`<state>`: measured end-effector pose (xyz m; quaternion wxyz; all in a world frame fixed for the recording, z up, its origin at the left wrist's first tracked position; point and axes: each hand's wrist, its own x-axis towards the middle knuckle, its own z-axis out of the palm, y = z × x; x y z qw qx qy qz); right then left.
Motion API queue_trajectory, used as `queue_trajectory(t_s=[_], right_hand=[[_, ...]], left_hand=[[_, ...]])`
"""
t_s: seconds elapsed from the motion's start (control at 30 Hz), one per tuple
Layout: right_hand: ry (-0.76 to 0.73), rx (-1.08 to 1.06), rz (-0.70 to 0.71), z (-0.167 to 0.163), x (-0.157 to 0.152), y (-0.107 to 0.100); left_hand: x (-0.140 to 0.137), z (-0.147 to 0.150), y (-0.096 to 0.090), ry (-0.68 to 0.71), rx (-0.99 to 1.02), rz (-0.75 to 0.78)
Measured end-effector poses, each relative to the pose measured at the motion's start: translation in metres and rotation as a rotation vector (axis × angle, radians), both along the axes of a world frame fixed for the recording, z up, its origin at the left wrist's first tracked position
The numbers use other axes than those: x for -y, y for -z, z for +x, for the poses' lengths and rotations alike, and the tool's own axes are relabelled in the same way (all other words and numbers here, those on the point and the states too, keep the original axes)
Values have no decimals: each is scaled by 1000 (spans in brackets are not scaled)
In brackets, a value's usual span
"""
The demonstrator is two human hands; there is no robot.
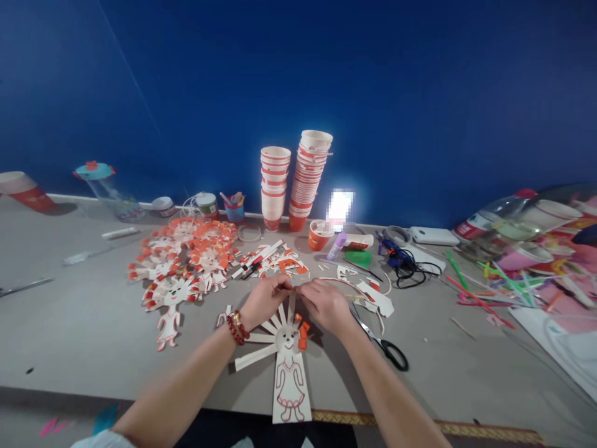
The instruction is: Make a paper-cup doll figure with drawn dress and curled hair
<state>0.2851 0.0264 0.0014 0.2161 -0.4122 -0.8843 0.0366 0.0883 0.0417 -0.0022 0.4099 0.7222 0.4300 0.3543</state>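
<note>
A paper-cup doll (290, 379) lies in front of me near the table edge, with a drawn face and dress. White cut strips fan out to its left and top, and curled orange strip ends (303, 333) sit to the right of its face. Fingers of my left hand (267, 302), above a red bead bracelet, pinch the tip of its upright paper strip (292, 305). My right hand (325, 305) is closed at the same tip, its fingertips almost meeting the left ones. The tip itself is hidden by the fingers. Black-handled scissors (394, 354) rest right of my right hand.
Several cut-out dolls (171, 295) are heaped at left. Two tall paper cup stacks (275, 186) stand by the blue wall. Paper scraps (270, 258), a purple glue stick (337, 246) and a blue glue gun (396, 255) lie behind my hands. Straws and bottles crowd the right.
</note>
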Motion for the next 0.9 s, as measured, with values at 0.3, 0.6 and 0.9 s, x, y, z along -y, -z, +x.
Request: queue_trajectory(t_s=[0.3, 0.6, 0.9], right_hand=[[-29, -20, 40, 0, 1, -3], [-40, 7, 55, -4, 1, -4], [1, -94, -99, -4, 0, 0]], left_hand=[[-2, -1, -3, 12, 20, -24], [-2, -4, -5, 35, -103, -22], [-1, -4, -1, 0, -186, 11]])
